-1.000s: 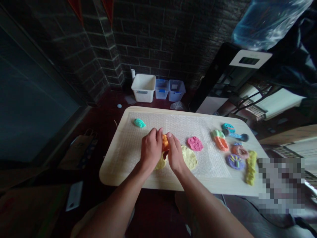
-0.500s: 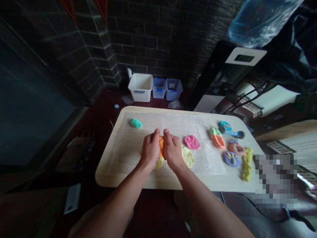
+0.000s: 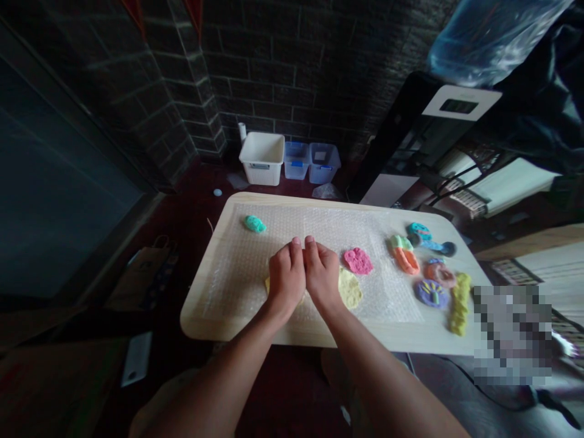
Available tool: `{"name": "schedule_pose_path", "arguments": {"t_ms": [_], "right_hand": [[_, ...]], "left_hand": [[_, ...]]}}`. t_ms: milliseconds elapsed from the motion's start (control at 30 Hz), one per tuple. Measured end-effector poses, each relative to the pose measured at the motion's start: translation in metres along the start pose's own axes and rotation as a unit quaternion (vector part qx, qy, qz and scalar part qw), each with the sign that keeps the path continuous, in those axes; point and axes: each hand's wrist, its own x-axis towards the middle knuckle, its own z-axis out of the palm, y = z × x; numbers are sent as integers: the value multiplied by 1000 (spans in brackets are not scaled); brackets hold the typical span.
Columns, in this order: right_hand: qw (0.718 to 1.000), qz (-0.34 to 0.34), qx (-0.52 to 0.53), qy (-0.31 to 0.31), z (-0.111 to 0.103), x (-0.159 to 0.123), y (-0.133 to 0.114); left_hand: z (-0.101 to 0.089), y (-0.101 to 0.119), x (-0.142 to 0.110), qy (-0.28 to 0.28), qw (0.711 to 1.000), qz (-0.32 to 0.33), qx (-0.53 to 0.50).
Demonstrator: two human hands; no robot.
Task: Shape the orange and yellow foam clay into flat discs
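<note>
My left hand (image 3: pixel 287 274) and my right hand (image 3: pixel 323 274) are closed and pressed side by side over the middle of the table, thumbs on top. The orange clay held between them is now hidden by the fingers. A flat pale yellow clay piece (image 3: pixel 351 289) shows beside my right hand, and a bit of yellow (image 3: pixel 267 285) peeks out left of my left hand. Just beyond the right hand is a bumpy pink clay piece (image 3: pixel 358 261). A teal clay lump (image 3: pixel 255 224) rests farther off at the back left.
Bubble wrap (image 3: pixel 223 274) covers much of the wooden table (image 3: pixel 196 325). Several clay shapes sit at its right end, including an orange and green one (image 3: pixel 406 260), a purple disc (image 3: pixel 431 293) and a yellow twisted strip (image 3: pixel 460 304). Behind stand a white bin (image 3: pixel 262 159) and a water dispenser (image 3: pixel 396 140).
My hands have come closer together, and the orange clay that showed between them is now covered. The whole view has shifted slightly; the table pieces stay in place.
</note>
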Motion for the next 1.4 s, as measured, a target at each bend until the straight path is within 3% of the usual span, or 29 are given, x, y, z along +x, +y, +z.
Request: {"name": "schedule_pose_path", "arguments": {"t_ms": [267,400,500,567,600,667,700,733,767,833,933,1000,1033,1133,1233,1400], "right_hand": [[999,17,48,-1,4,1,-6],[996,29,88,-11,-4,7,-4],[996,-50,17,74,-21,13,0],[981,-135,-59,127,-31,14,2],[971,-180,-92,130,-35,13,2],[952,-263,-140,72,-37,7,0],[943,-297,-150,21,-37,2,-1],[934,-323,-151,-36,-37,-2,-3],[925,-340,-144,-87,-36,-7,-5],[919,-359,-115,-120,-38,-13,-9],[940,-330,-83,-23,-45,-12,-11],[966,-255,-45,12,-49,-7,-8],[979,-205,-23,-1,-50,-5,-7],[990,-58,34,-120,-48,-5,-3],[973,15,77,-216,-43,-11,-5],[957,34,133,-255,-41,-14,-16]], "left_hand": [[-3,-3,7,-16,992,-69,-108],[-3,-12,11,-37,981,-98,-164],[-8,-13,13,-48,962,-171,-210],[-13,-10,13,-87,921,-270,-266],[-16,-7,13,-128,886,-328,-303],[-22,1,13,-230,790,-404,-400],[-24,5,13,-243,762,-407,-442],[-25,8,14,-232,752,-395,-474],[-26,11,15,-214,755,-374,-494],[-26,13,17,-170,783,-323,-504],[-24,8,18,-134,829,-257,-479],[-22,2,17,-112,869,-201,-437],[-22,-1,16,-108,894,-165,-403],[-23,-4,11,-129,947,-73,-286],[-24,2,3,-148,947,-87,-272],[-33,17,2,-163,891,-186,-381]]}}
